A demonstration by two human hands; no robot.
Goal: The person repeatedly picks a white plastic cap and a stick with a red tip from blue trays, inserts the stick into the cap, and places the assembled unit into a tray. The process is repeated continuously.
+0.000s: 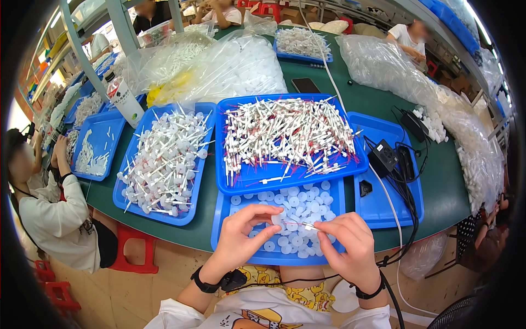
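Note:
My left hand (247,229) pinches a translucent white disc (276,220) between thumb and fingertips. In my right hand (346,241), closed at the fingertips, is a small white stick-shaped part (310,226) with thin red wire. The wire points toward the disc; whether it passes into it is too small to tell. Below both hands lies a blue tray (220,219) of loose discs with small centre holes. Overlapping its far side, another blue tray (222,170) holds a heap of white stick parts with red wires. Left of it, a blue tray (121,189) carries sticks joined to discs.
Black adapters and cables (386,157) lie in a blue tray (419,205) at right. A white cable (331,77) crosses the green table (438,181). Large plastic bags (241,66), a bottle (125,101) and a phone (306,85) stand farther back. A person (60,219) sits at left.

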